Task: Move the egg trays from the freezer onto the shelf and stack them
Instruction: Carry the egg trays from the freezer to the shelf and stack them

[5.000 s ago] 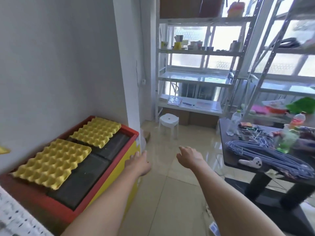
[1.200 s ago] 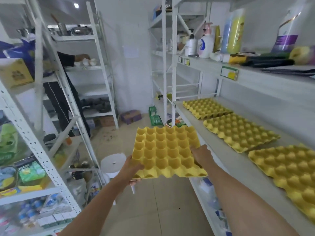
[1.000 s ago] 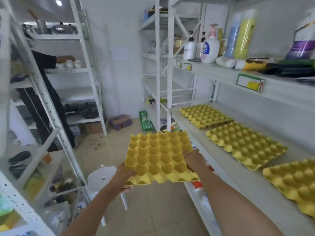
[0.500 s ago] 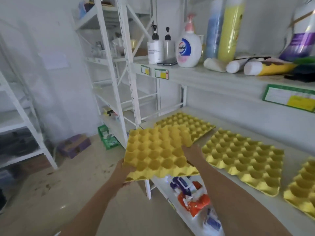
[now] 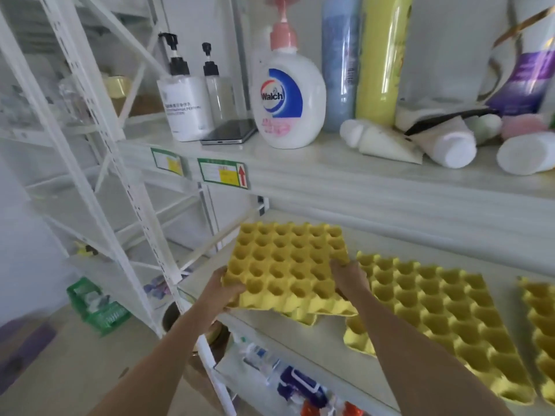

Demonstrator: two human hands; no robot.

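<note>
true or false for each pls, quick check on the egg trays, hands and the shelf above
1. Both hands hold one yellow egg tray. True: the left hand and right hand grip the held tray at its sides.
2. The held tray is over another tray. True: a lower tray's edge shows beneath it.
3. The held tray has eggs in it. False: its cups are empty.
4. The phone lies on the tray shelf. False: it lies on the upper shelf, beside the soap bottle.
5. No other tray is on this shelf. False: the neighbouring tray lies to the right.
</note>
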